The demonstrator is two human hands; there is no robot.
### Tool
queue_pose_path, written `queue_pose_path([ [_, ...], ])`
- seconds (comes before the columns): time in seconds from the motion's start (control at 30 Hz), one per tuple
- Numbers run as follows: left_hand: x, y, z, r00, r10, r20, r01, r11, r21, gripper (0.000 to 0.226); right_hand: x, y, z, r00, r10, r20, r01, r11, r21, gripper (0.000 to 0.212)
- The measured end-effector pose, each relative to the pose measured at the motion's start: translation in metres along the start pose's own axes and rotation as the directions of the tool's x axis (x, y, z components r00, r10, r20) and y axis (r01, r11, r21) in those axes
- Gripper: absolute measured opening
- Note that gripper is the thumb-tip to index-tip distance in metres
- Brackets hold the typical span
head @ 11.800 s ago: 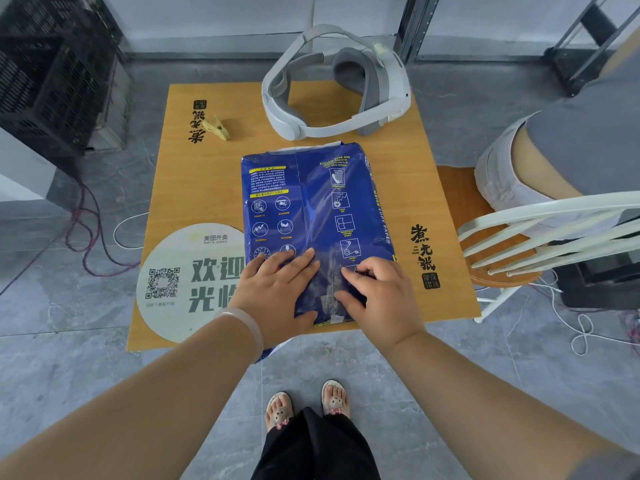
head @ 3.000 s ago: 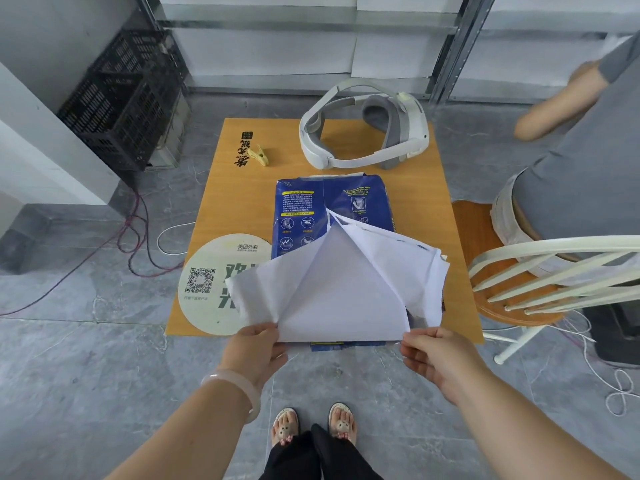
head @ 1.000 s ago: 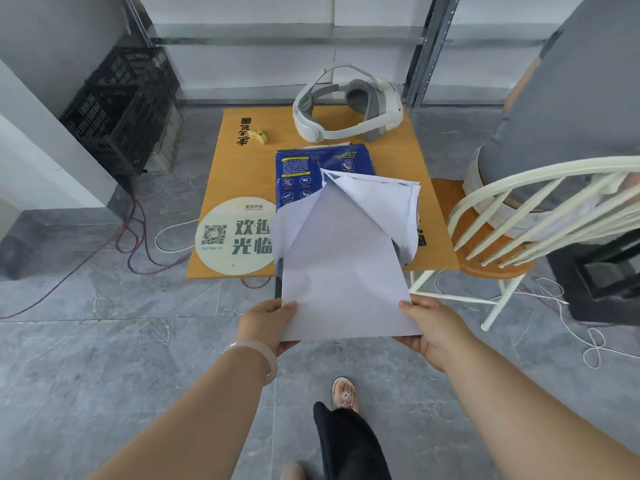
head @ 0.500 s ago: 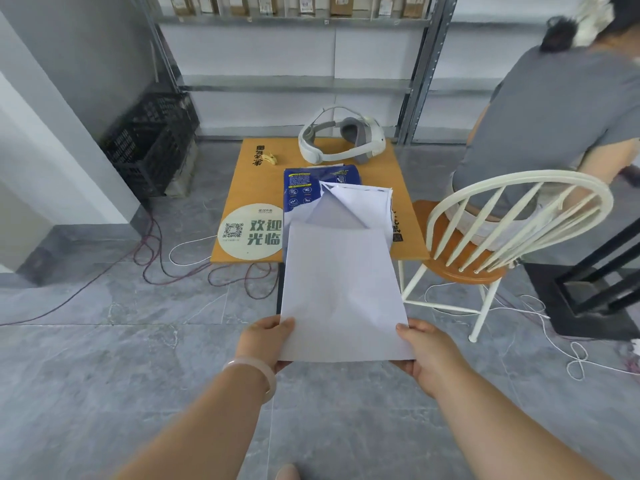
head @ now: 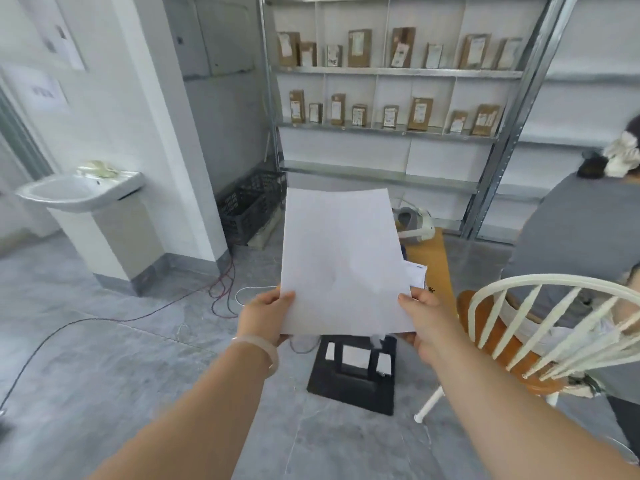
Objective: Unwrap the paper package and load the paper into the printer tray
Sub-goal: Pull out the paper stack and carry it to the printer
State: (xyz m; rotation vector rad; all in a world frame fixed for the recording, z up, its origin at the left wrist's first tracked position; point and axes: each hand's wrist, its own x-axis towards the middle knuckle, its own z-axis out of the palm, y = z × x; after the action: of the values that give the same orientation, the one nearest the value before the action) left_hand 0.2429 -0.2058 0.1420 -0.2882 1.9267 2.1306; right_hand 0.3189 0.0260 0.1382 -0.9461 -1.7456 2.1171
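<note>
At frame centre, a paper stack is clamped at its lower corners by left hand and right hand; unwrapping judged done, loading remains, no printer tray identifiable

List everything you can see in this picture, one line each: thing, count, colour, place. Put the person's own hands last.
paper stack: one, white, held up at centre
black tray: one, on floor below the paper
table: one, wooden, behind the paper
headset: one, white-grey, on table
chair: one, white, right
washbasin: one, white, left
crate: one, black, by wall
boxes: many, brown, on shelves
left hand: gripping paper's left edge
right hand: gripping right edge
</note>
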Motion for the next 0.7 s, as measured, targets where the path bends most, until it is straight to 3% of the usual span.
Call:
queue_pose_path([
  [0.2, -0.011, 0.091, -0.067, 0.969, 0.213, -0.124, -0.226, 0.969, -0.096, 0.007, -0.016, -0.078, 0.098, 0.964, -0.171, 0.203, 0.168, 0.985, 0.030, 0.014],
  [0.4, -0.027, 0.163, -0.161, 0.884, 0.352, -0.306, -0.403, 0.907, -0.122, 0.007, -0.053, -0.123, 0.223, 0.856, -0.305, 0.417, 0.283, 0.952, 0.115, 0.021],
  [0.7, -0.063, 0.193, -0.333, 0.728, 0.385, -0.568, -0.512, 0.856, -0.076, 0.008, -0.125, -0.106, 0.410, 0.678, -0.266, 0.685, 0.272, 0.957, 0.103, 0.015],
])
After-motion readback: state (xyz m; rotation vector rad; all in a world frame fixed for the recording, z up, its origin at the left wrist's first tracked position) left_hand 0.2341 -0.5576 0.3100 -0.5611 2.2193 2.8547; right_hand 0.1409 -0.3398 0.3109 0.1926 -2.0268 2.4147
